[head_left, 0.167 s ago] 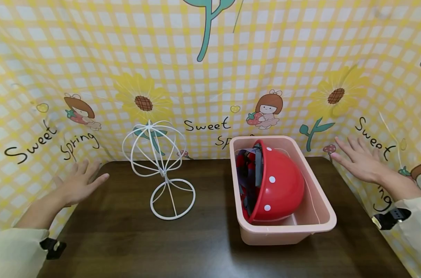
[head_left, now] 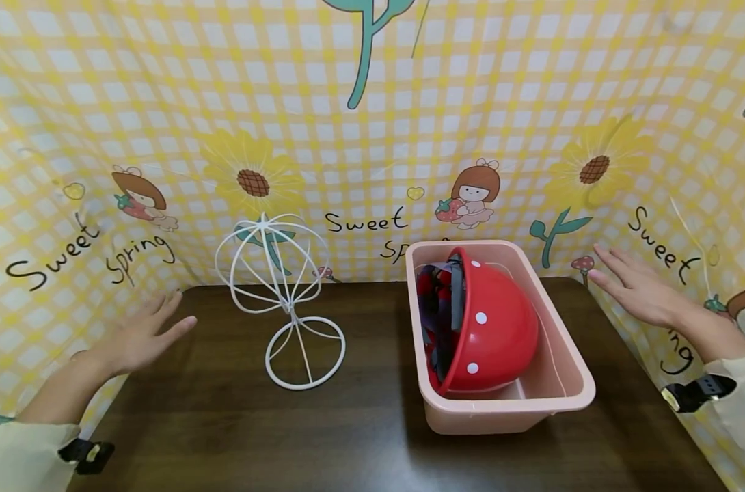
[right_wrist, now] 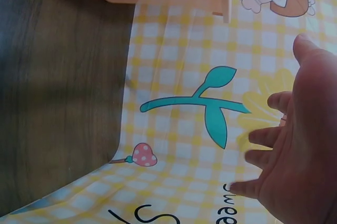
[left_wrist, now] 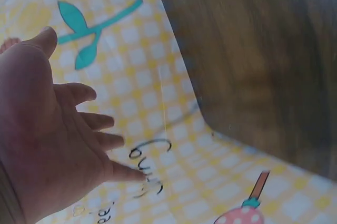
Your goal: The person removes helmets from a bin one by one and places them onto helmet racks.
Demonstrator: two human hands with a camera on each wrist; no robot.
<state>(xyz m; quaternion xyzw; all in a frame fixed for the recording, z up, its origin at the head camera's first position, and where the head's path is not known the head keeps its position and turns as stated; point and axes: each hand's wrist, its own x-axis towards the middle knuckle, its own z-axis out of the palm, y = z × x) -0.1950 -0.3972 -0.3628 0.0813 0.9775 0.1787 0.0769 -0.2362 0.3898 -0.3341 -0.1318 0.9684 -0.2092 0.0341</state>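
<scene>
My left hand (head_left: 139,342) hovers at the left side of the table, fingers spread and holding nothing. On the far right, my right hand (head_left: 640,290) is likewise held out with extended fingers and nothing in it. Both wrist views show the palm and loosely spread fingers in front of the checked cloth. Nearest the left hand is a white wire stand (head_left: 290,305), upright, with a cage-like round top and a ring base. A red helmet (head_left: 504,328) with white dots lies on its side in a pink plastic bin (head_left: 508,407), dark straps facing left. The bin is nearer the right hand.
A dark wooden table (head_left: 255,437) carries the stand and bin. Yellow checked cloth (head_left: 372,157) printed with flowers and figures hangs behind it and along both sides. Each wrist bears a black strap (head_left: 88,454) over a pale sleeve.
My left hand has dipped slightly and turned, its fingers now closer together. The right hand has shifted only a little. Stand, bin and helmet stay in place.
</scene>
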